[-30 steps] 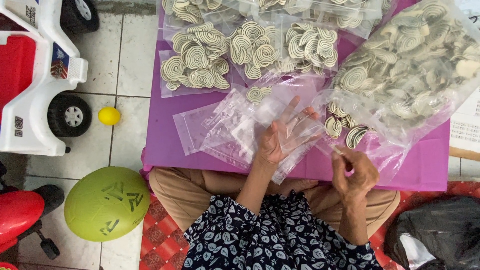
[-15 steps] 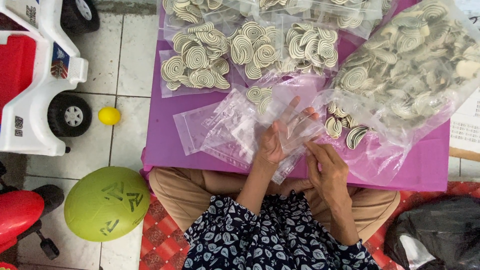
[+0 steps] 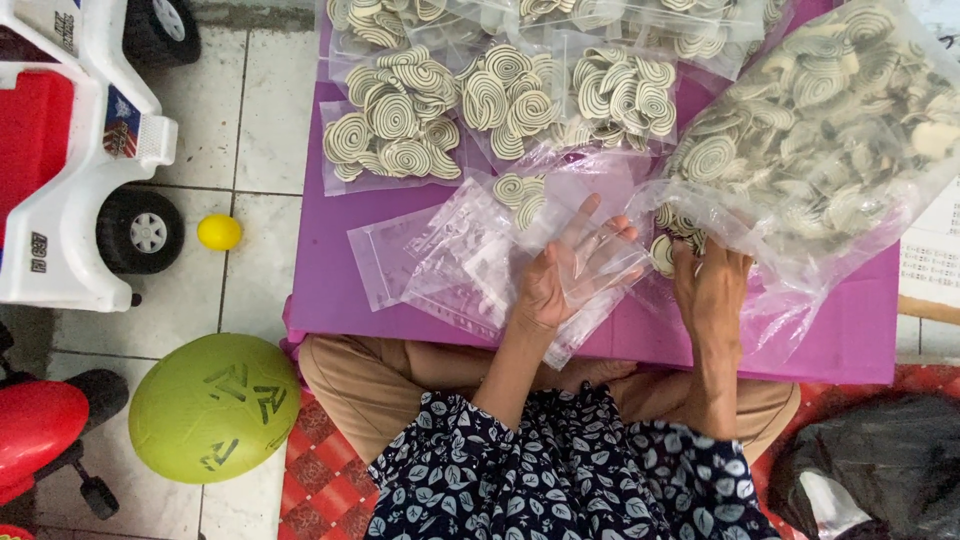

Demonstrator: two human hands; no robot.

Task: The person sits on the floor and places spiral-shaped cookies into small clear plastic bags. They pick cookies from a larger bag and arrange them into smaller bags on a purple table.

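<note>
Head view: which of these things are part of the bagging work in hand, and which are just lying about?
In use:
left hand holding a small clear bag
right hand at the big bag of spiral biscuits
empty clear bags
filled packs
purple table

Lying about:
green ball
yellow ball
toy car
black bag

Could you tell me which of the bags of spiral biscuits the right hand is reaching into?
The big open bag at the table's right, loosely heaped. The right hand is at its mouth; the small flat packs lie farther back.
</note>
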